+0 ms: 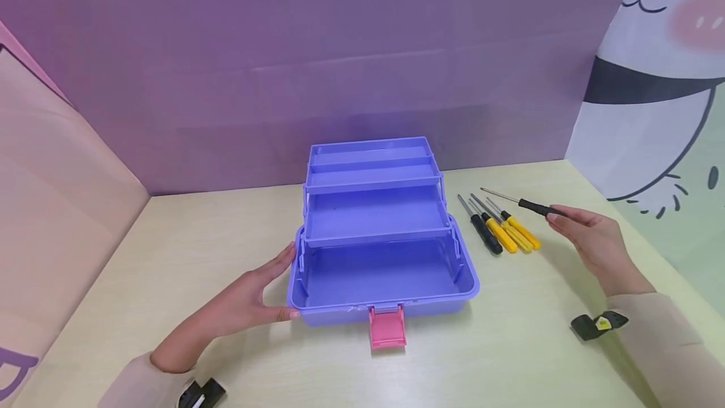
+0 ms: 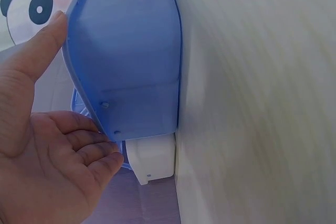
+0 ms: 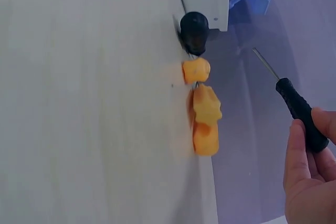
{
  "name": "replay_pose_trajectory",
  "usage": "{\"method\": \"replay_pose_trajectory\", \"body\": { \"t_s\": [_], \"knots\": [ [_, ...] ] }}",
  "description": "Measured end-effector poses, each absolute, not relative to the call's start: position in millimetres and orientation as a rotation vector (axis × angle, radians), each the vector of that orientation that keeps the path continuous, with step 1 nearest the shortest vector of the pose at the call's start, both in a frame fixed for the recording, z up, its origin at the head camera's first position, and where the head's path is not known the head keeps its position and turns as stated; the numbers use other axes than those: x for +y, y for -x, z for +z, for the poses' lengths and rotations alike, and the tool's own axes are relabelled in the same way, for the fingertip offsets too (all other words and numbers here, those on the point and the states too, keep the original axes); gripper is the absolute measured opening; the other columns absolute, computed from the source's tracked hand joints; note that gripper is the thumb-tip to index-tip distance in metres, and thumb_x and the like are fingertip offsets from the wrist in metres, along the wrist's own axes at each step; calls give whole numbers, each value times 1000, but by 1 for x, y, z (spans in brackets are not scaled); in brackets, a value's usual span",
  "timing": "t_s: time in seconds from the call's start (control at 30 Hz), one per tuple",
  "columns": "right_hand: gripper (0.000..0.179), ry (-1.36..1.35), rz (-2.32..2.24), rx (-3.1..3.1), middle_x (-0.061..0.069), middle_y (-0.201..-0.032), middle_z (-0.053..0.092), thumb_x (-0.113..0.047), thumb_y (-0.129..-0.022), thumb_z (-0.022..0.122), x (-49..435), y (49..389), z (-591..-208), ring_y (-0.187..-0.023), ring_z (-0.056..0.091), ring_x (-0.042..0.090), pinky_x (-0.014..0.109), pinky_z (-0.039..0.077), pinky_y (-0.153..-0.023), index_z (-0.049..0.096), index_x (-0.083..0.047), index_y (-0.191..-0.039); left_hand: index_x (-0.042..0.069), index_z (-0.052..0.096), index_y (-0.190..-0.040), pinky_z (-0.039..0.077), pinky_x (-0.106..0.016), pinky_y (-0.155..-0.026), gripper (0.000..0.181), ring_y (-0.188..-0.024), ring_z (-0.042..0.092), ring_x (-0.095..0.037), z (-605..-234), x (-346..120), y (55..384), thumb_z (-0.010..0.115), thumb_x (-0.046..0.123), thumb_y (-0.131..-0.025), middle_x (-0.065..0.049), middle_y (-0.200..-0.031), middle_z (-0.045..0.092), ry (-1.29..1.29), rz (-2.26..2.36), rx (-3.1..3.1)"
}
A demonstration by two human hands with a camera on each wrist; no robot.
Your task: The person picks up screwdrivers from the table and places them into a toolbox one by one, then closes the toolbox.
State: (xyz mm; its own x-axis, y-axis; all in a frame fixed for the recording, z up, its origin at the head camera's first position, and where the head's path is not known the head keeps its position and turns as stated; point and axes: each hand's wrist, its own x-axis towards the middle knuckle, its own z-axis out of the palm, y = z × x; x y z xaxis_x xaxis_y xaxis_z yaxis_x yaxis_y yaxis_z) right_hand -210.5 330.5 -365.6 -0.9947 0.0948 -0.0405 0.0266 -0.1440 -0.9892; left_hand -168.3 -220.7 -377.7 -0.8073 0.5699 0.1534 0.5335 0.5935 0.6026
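Note:
A purple toolbox [image 1: 391, 269] stands on the table with its two tiers of trays raised behind the bottom compartment and its pink latch [image 1: 387, 327] hanging down in front. My left hand [image 1: 249, 304] spreads along the toolbox's left end, thumb at the front corner and fingers touching the rim further back. To the right of the box, my right hand [image 1: 591, 241] pinches a screwdriver [image 1: 535, 206] by the end of its black handle, its metal shaft pointing left and away. Below it lie a black-handled screwdriver [image 1: 486, 233] and three yellow-handled screwdrivers [image 1: 512, 232], side by side.
The pale wooden table [image 1: 215, 232] meets a purple wall [image 1: 340, 49] close behind the toolbox. Side panels rise at left and right, the right panel [image 1: 651, 118] bearing a panda drawing. Both wrists wear black straps over beige sleeves.

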Motion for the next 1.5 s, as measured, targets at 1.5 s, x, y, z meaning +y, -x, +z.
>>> {"method": "replay_pose_trajectory", "body": {
  "t_s": [1.5],
  "knots": [
    [18, -97, 2472, -1804, -3, -91, 73, 1, -87, 63, 271, 202, -343, -82, 69, 7, 17, 53, -79, 76, -9, -95, -5, 26, -145, 29, -51, -105, 94, -137, 27, -37, -379, -221, 170, 76, 37, -78, -17, -153, 22, -981, 1021, 2765]
  ]
}}
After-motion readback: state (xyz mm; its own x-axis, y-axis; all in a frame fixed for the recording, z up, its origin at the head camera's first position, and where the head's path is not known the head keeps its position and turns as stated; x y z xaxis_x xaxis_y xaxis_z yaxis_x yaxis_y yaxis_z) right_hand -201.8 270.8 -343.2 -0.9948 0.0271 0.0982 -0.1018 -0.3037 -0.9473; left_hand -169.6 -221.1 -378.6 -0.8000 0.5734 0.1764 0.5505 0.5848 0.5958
